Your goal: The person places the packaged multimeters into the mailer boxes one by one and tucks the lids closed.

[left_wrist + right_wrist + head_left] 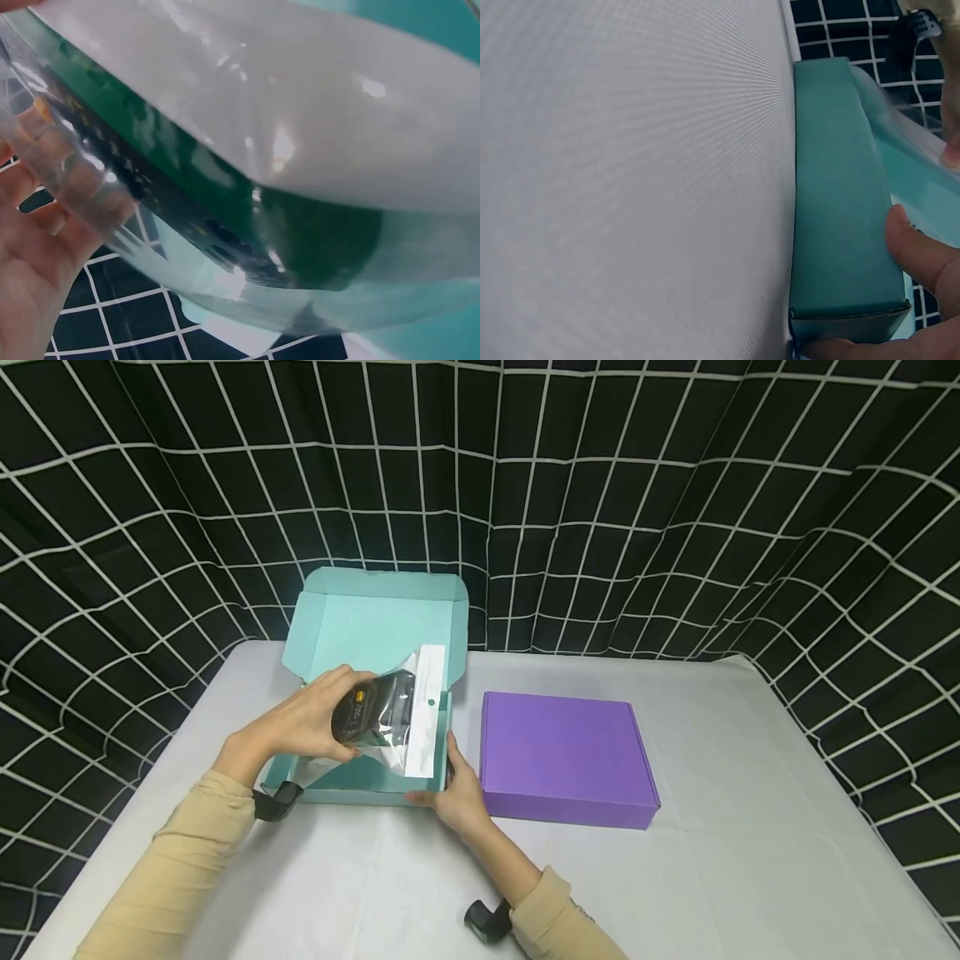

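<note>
My left hand point(307, 714) grips a clear plastic packet point(390, 706) by one end, thumb and fingers on either side. Inside the packet is a black item with small yellow and pale print; a white header strip point(426, 710) with a hang hole runs along its right end. The packet is over an open teal mailer box point(386, 618) whose lid stands up at the back. In the left wrist view the plastic point(300, 247) bulges, with dark green showing inside. My right hand point(461, 793) holds the box's front right corner, thumb at the top edge of the front wall point(840, 195).
A closed purple box point(566, 752) lies just right of my right hand. Both boxes are on a table with a white cloth point(735, 793). A black curtain with a white grid point(600, 485) hangs behind and along the sides.
</note>
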Tool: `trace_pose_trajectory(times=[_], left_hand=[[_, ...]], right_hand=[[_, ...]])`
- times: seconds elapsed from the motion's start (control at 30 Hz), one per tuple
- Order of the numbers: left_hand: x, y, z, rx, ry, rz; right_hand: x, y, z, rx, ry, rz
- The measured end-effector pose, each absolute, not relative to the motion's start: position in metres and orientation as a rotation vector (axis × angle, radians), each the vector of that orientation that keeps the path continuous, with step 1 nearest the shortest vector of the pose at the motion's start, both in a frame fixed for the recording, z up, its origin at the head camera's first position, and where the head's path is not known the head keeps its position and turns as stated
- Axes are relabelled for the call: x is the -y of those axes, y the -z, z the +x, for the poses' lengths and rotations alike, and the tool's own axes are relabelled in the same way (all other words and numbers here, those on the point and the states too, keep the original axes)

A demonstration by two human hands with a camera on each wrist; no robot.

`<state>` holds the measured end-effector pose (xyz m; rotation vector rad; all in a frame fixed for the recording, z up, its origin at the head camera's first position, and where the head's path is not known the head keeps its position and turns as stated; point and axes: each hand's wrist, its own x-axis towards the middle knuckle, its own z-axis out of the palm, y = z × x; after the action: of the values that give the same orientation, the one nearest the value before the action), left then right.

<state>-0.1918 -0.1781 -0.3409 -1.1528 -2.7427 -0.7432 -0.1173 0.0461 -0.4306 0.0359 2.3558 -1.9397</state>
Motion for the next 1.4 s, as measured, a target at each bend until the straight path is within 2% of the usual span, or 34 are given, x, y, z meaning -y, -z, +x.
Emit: trace_pose_trajectory(times=[0.6,1.4], left_hand=[[0.176,0.339,-0.204,2.655,0.799,-1.206],[0.186,0.383,-0.214,2.916,0.676,-1.138]], right_hand=[[-0.048,0.43,-0.117,-2.327,1.955,0.032],[-0.047,0.433,-0.117,-2.283,2.021,0.003]])
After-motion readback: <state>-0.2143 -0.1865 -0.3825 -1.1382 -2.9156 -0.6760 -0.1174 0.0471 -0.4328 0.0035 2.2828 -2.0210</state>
